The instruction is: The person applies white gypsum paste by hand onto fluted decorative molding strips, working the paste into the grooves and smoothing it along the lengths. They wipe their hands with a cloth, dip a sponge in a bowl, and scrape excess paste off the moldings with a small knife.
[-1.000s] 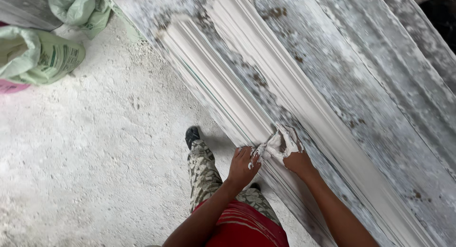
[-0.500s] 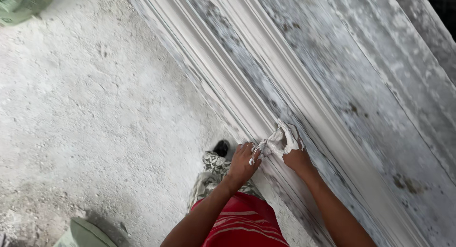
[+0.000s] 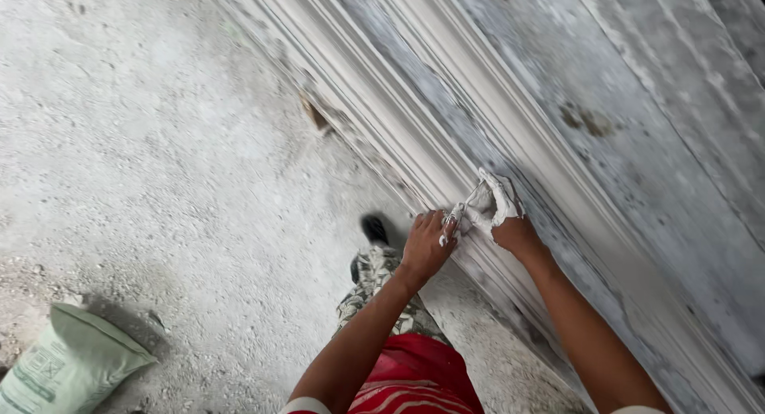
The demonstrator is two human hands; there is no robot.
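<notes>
Where the two hands meet, a crumpled white cloth (image 3: 492, 203), wet with plaster, is pressed against the long ribbed moulding (image 3: 446, 95) that runs slantwise from the upper left to the lower right of the view. It is gripped by the right hand (image 3: 514, 231), whose fingers are closed around it and largely hidden beneath its folds; the wrist lies over the lower ridges of the moulding. Just to the left, the left hand (image 3: 426, 245) is held with its fingers curled and smeared with white, the fingertips touching a trailing end of the cloth at the moulding's lower edge. Whether that end is pinched or only touched cannot be told. Both forearms are stretched upward from the bottom of the view. Below them, red shorts (image 3: 414, 378) and a patterned trouser leg (image 3: 374, 282) are seen, and a dark shoe (image 3: 373, 227) is planted on the floor near the foot of the moulding. Above the moulding, a broad grey-streaked slab (image 3: 637, 103) is laid alongside it. The rough, pale concrete floor (image 3: 159, 159) is spread over the left half of the view, and a green sack (image 3: 68, 366) is lying on it at the lower left corner, well apart from the hands
</notes>
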